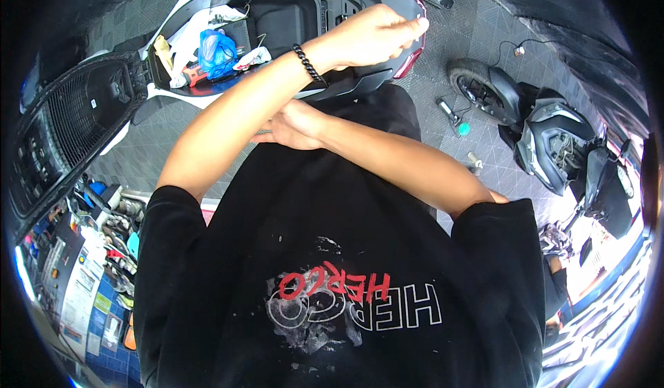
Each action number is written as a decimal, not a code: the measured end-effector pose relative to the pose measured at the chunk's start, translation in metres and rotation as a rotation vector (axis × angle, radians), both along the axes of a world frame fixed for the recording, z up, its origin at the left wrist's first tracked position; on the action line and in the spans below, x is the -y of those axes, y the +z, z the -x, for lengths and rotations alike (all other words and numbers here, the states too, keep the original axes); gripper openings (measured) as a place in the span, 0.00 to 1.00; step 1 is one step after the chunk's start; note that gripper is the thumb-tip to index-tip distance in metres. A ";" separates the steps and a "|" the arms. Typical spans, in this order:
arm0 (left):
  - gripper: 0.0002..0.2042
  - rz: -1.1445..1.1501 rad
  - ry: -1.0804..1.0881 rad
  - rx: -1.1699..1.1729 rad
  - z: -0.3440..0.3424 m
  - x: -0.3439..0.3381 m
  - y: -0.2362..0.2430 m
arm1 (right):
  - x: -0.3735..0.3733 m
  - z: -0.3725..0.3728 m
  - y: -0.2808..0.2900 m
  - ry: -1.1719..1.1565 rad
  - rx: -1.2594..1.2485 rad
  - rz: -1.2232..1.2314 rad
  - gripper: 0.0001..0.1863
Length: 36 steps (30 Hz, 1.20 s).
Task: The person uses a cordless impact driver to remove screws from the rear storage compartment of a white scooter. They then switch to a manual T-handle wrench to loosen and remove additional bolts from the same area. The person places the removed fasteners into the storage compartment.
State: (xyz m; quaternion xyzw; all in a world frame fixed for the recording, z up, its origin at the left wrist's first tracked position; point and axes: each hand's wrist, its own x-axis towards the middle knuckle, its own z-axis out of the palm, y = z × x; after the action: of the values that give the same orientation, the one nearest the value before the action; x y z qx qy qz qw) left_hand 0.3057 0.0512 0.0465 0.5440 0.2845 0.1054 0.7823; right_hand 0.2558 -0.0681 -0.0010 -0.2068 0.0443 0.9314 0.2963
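Observation:
My arms cross in front of my black shirt. My left hand (377, 37), with a black beaded bracelet (309, 63) at its wrist, reaches over the rear of a scooter (366, 77). Its fingers are closed in a pinch, and anything between them is too small to make out. Beneath the left forearm, my right hand (296, 125) is partly hidden; the fingers that show are stretched out, with nothing seen in them. The scooter's storage compartment (287, 16) stands uncovered, with a blue plastic bag (218, 53) and several wrapped items inside.
The raised scooter seat (76, 111) leans out to the left. A second motorcycle (553, 135) stands on the right, near an air pump (449, 113) on the grey tiled floor (432, 87). At lower left, a cluttered bench (104, 243) holds tools and parts. Another person (555, 284) shows at lower right.

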 end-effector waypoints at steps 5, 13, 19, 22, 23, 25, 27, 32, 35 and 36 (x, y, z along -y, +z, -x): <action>0.27 0.137 -0.062 0.022 0.005 -0.004 -0.013 | 0.001 0.009 0.011 -0.043 -0.155 0.104 0.25; 0.27 0.559 0.427 0.590 0.136 -0.031 -0.050 | 0.043 -0.133 0.088 0.309 0.368 0.207 0.25; 0.27 0.270 0.918 0.725 0.172 0.095 -0.054 | -0.020 -0.184 0.103 0.371 1.409 -0.732 0.21; 0.16 -0.099 0.876 0.518 0.170 0.138 -0.047 | -0.067 -0.174 0.073 -0.060 1.688 -0.949 0.22; 0.14 -0.244 0.828 0.387 0.168 0.148 -0.043 | -0.086 -0.160 0.056 -0.295 1.587 -1.015 0.22; 0.13 -0.540 0.713 0.161 0.159 0.166 -0.028 | -0.134 -0.135 0.053 -0.088 1.728 -1.145 0.19; 0.15 -0.791 0.575 0.053 0.140 0.169 -0.019 | -0.176 -0.100 0.045 0.106 1.644 -1.237 0.21; 0.17 -1.289 0.154 0.037 0.069 0.141 -0.013 | -0.178 -0.009 0.017 0.603 1.133 -1.167 0.23; 0.11 -1.041 0.115 -0.229 0.015 0.107 0.008 | -0.136 0.053 0.037 1.259 0.938 -1.459 0.29; 0.10 -1.131 0.568 -0.035 0.002 0.105 -0.014 | -0.115 0.058 0.049 1.397 0.851 -1.481 0.31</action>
State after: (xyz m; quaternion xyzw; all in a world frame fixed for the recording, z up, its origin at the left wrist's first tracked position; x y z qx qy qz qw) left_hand 0.3032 -0.0540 0.0329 0.7781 0.3308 0.4342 0.3108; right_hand 0.1980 0.0472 0.0484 -0.2613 -0.7569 0.5426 -0.2537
